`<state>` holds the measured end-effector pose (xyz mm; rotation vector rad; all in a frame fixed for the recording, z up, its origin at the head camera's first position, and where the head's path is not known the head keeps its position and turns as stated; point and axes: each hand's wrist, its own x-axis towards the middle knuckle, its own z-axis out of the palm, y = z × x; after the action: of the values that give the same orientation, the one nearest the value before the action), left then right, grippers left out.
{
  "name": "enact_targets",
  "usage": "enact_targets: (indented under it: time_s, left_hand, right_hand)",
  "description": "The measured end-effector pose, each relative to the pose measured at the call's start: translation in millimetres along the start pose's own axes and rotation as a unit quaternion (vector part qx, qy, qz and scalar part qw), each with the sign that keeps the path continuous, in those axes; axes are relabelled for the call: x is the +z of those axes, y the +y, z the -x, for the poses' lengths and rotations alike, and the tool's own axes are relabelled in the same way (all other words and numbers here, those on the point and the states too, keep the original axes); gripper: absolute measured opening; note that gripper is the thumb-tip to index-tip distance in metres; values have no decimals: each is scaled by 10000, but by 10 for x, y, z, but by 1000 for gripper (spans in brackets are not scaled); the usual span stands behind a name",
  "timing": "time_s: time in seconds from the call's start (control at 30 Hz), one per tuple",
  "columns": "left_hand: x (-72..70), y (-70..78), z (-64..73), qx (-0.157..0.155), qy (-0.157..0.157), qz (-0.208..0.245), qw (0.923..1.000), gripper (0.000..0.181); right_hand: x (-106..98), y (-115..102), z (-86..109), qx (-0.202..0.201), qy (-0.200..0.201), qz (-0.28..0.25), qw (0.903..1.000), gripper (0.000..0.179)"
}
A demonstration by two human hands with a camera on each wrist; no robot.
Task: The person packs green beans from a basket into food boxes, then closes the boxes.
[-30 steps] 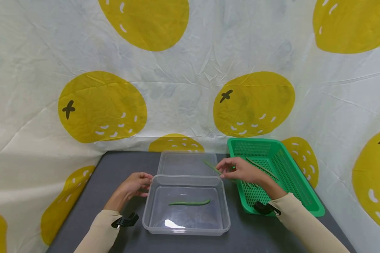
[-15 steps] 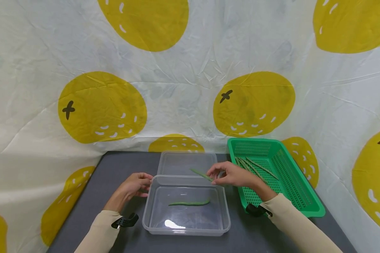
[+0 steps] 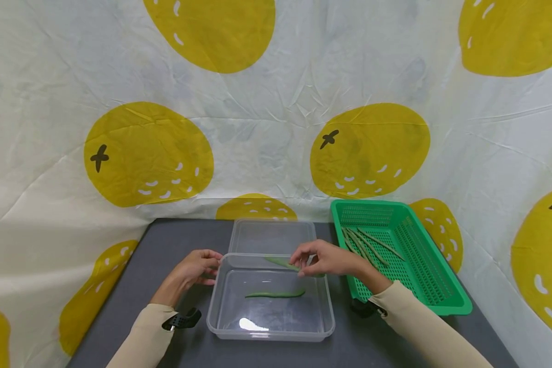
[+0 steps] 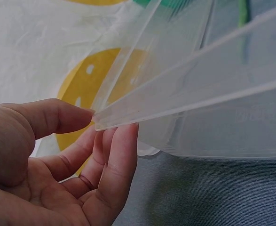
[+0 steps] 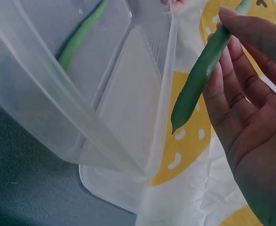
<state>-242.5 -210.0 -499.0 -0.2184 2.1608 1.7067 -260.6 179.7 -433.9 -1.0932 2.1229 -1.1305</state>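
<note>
In the head view, my right hand (image 3: 326,258) is above the back right edge of a clear plastic container (image 3: 271,336). Between its thumb and fingers it pinches a green bean (image 5: 199,77), whose pointed end hangs down in the right wrist view. Another green bean (image 3: 275,295) lies crosswise on the container's floor. My left hand (image 3: 197,268) holds the container's back left corner. Seen from the left wrist, the thumb is on the rim and the fingertips (image 4: 126,134) press from beneath.
A green perforated basket (image 3: 437,258) stands at the right, with several green beans (image 3: 367,246) inside. Behind the container lies a flat transparent lid (image 3: 271,235) on the dark tabletop (image 3: 184,232). A fruit-patterned cloth (image 3: 257,153) hangs at the back and sides.
My right hand has moved left and toward me with the green bean, from beside the basket to over the container's rim. More beans in the basket are uncovered. The left hand stays put.
</note>
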Motion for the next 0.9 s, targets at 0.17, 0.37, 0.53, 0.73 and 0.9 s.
enact_targets:
  time_s: [0.17, 0.37, 0.53, 0.73, 0.9]
  left_hand:
    - [2, 15, 11, -8, -8, -3, 10000, 31]
    - [7, 12, 20, 14, 3, -15, 10000, 31]
    - [6, 1, 10, -17, 30, -8, 10000, 30]
    - [7, -16, -4, -59, 90, -65, 9999, 29]
    - [11, -15, -8, -64, 144, -69, 9999, 28]
  right_hand:
    - [29, -1, -37, -47, -86, 40, 9999, 26]
    - [53, -12, -54, -175, -170, 40, 9997, 26]
    - [72, -2, -54, -349, -231, 9, 9991, 26]
    - [94, 16, -49, -483, -258, -42, 9985, 27]
    - [95, -3, -39, -412, -214, -103, 9989, 27]
